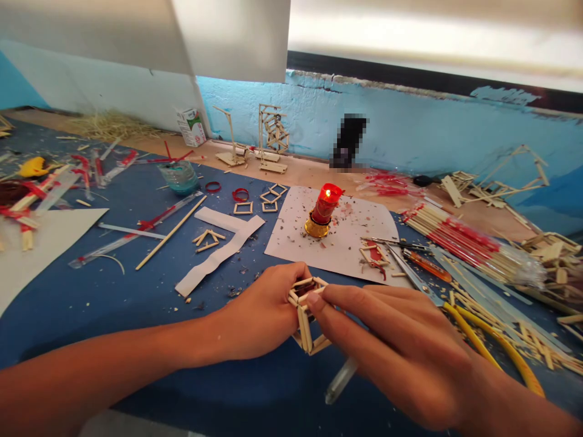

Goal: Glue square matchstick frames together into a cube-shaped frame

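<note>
At the front middle of the table, my left hand point(268, 312) is closed around the far side of a small frame of short wooden sticks point(305, 328). The thumb and index finger of my right hand point(405, 346) press together at the frame's top edge. Below those fingers a clear, pointed rod point(339, 382) sticks out from under the right hand; its other end is hidden. Beyond the frame, a lit red candle point(324, 203) on a gold base stands on a white paper sheet point(286, 224) strewn with dark crumbs.
Yellow-handled pliers point(501, 340) and an orange-handled tool point(426, 265) lie at right, beside bagged sticks point(469, 237). Small stick squares point(243, 209) and paper strips point(223, 252) lie left of the candle. A glass jar point(180, 177) and stick models point(273, 142) stand farther back.
</note>
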The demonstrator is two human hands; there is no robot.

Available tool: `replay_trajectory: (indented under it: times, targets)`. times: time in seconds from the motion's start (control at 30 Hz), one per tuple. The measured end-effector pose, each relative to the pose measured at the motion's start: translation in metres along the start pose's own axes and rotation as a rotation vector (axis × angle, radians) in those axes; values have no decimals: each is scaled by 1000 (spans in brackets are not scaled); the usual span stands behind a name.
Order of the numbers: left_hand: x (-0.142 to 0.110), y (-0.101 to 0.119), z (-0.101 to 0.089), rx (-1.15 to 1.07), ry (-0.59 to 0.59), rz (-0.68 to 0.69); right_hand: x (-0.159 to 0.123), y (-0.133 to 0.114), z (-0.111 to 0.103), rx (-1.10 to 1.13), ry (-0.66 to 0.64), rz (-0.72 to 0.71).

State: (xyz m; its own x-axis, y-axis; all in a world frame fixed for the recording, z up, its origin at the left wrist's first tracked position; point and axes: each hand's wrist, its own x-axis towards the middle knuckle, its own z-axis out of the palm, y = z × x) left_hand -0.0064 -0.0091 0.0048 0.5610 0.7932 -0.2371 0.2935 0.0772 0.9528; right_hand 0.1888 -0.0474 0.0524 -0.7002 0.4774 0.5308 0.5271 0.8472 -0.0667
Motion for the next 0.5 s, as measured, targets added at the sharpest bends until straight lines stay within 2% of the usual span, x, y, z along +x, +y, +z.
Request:
replay_trajectory:
  times: [0.27,0.37,0.5]
  targets:
    - [-1,0,0,24,24,17,3,-1,2,-11,19,-16]
    - [-2,2,0,4,32,39,0,-1,0,7,24,34]
    - [-1,6,0,-43,33,26,-9,5,-4,24,105,153]
